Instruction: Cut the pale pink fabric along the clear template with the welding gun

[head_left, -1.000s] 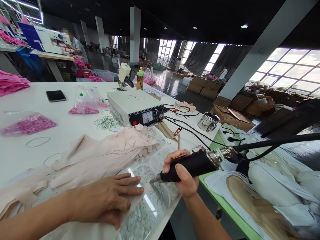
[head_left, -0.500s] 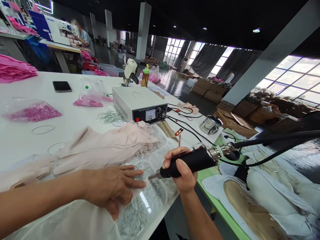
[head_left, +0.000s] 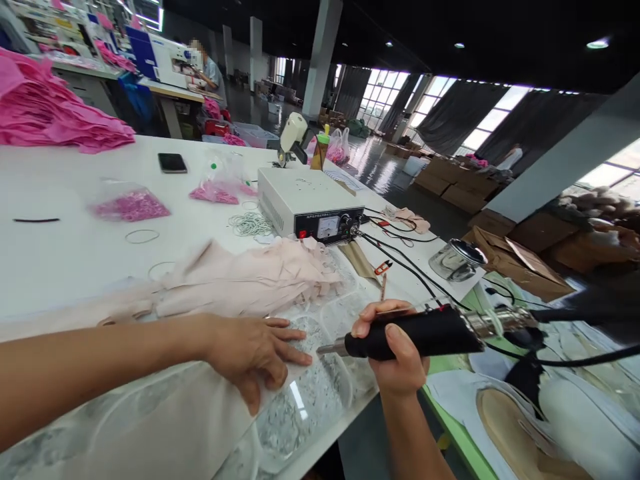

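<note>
My left hand [head_left: 260, 353] lies with fingers spread on a thin pale fabric piece [head_left: 185, 420], pressing it against a glossy clear plate with a grey marbled look [head_left: 305, 417]. In my right hand [head_left: 400, 353] is a black corded handpiece [head_left: 420, 333], its fingers wrapped round the body. The handpiece's metal tip [head_left: 331, 348] points left and sits just beside my left fingertips, at the fabric's edge; whether it touches is unclear. Behind my left hand lies a heap of pale pink cut fabric [head_left: 255, 277].
A white power box with a dial [head_left: 310, 203] stands mid-table, cables running right. Around it are bags of pink pieces [head_left: 133, 205], a phone [head_left: 172, 163], orange snips [head_left: 383, 267] and a glass jar [head_left: 457, 260]. A green table [head_left: 465, 433] at right bears padded pieces. One person sits far back.
The view has turned left, so everything sits further right in the picture. Both hands keep nearly the same pose, with the metal tip still beside my left fingertips.
</note>
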`<action>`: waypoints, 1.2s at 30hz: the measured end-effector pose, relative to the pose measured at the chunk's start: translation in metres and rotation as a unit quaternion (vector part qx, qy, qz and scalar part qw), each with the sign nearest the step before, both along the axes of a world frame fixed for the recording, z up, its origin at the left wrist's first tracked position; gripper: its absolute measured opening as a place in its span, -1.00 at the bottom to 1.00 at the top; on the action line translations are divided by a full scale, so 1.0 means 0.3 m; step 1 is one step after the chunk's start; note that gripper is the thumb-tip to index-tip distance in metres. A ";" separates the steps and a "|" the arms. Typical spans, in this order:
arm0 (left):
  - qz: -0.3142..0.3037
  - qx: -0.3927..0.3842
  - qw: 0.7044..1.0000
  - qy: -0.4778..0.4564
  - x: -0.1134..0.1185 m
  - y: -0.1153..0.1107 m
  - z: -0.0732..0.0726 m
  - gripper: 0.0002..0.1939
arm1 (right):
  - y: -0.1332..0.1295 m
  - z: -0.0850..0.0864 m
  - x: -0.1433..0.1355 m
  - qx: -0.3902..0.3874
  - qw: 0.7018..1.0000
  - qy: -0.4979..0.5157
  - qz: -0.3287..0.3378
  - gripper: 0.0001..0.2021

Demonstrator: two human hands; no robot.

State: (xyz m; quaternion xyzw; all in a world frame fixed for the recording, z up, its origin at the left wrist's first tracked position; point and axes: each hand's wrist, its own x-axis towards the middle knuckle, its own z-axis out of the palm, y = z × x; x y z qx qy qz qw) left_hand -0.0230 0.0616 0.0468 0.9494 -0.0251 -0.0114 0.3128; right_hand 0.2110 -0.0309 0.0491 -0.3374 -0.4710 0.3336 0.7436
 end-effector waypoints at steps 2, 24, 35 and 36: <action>0.012 -0.014 1.000 -0.013 -0.001 -0.003 -0.012 -0.73 | -0.001 -0.002 0.003 -0.002 1.000 -0.010 0.004 -0.85; 0.024 -0.042 0.997 -0.054 -0.009 -0.002 -0.020 -0.70 | 0.010 0.022 -0.021 -0.001 1.000 0.020 -0.005 -0.88; 0.009 0.023 1.000 -0.010 0.009 -0.009 0.003 -0.57 | -0.088 0.046 -0.047 0.010 0.999 0.030 0.032 -0.84; 0.009 0.024 1.000 -0.004 0.011 -0.011 0.005 -0.57 | -0.091 0.043 -0.052 0.009 0.999 0.027 0.037 -0.85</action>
